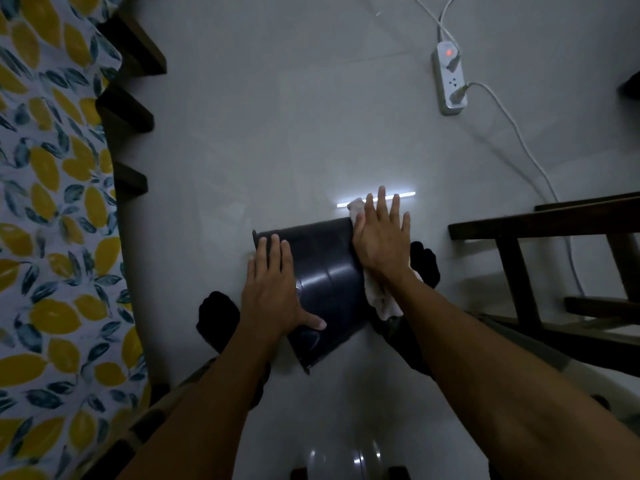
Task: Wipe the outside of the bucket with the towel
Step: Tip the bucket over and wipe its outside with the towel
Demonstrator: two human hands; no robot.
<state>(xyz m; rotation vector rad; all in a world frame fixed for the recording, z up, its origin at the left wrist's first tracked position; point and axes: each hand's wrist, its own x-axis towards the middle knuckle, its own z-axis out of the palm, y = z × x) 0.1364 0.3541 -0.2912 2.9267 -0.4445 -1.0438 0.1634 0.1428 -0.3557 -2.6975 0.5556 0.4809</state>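
Note:
A dark bucket (325, 271) lies on its side on the pale floor between my feet, its rim toward me. My left hand (273, 289) rests flat on the bucket's left side, fingers spread, thumb across the wall. My right hand (381, 237) presses a white towel (381, 299) flat against the bucket's right side; towel ends show past my fingertips and under my wrist. Most of the towel is hidden under the palm.
A bed with a lemon-print sheet (52, 202) and dark wooden slats runs along the left. A dark wooden chair frame (540, 237) stands at the right. A white power strip (450, 81) with cables lies on the floor at the back right.

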